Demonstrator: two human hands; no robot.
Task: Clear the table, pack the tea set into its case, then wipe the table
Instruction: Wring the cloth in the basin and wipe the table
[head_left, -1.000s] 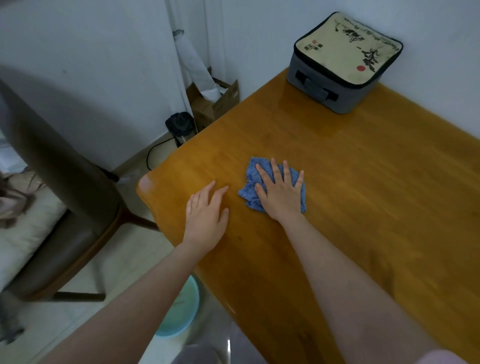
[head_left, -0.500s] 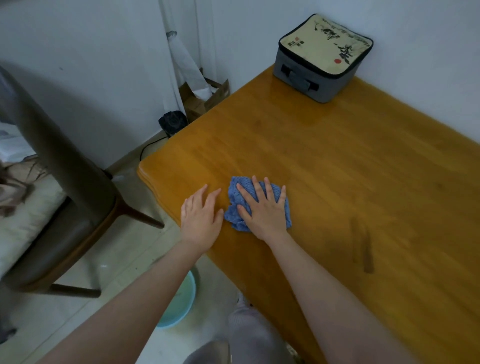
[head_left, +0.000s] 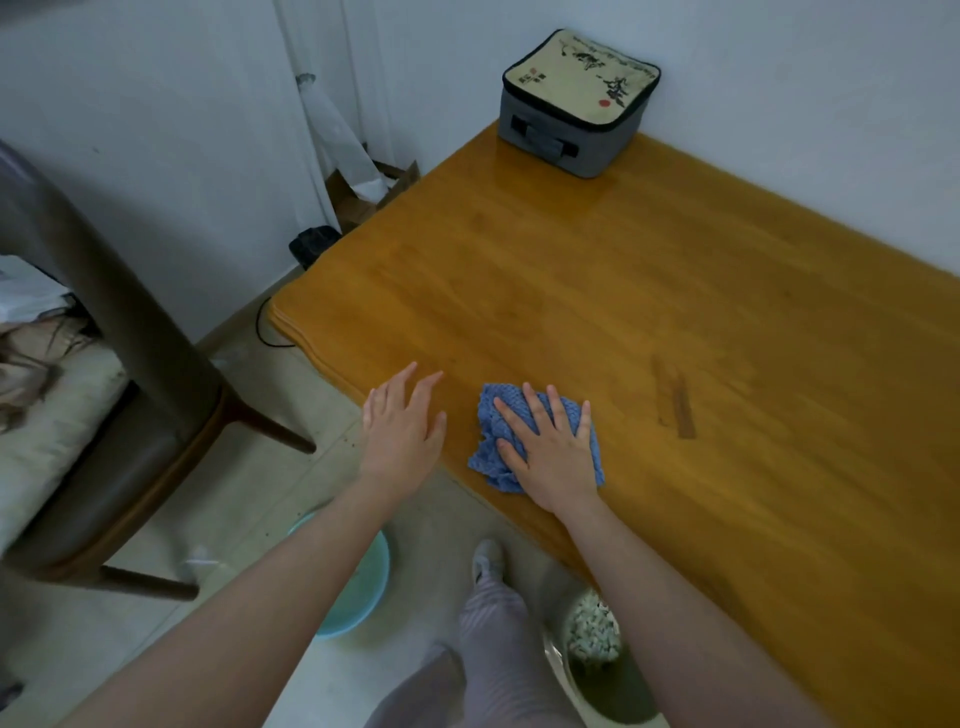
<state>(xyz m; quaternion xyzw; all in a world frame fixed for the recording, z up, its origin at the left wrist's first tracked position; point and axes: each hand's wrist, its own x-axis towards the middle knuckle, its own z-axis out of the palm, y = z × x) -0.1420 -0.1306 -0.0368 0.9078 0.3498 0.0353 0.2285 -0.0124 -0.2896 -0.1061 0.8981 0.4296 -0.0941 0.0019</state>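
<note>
My right hand lies flat with spread fingers on a crumpled blue cloth, pressing it onto the orange wooden table close to the near edge. My left hand is open with straight fingers at the table's near edge, just left of the cloth and apart from it. The grey tea set case, zipped, with a beige printed lid, stands at the far corner against the wall. A dark streak marks the wood right of the cloth.
A brown chair stands on the floor to the left. A light blue basin and a bin with white scraps sit on the floor under the near edge. A cardboard box leans by the wall.
My right hand has dragged the blue cloth toward the near edge of the table. My left hand has slid back with it to the edge.
</note>
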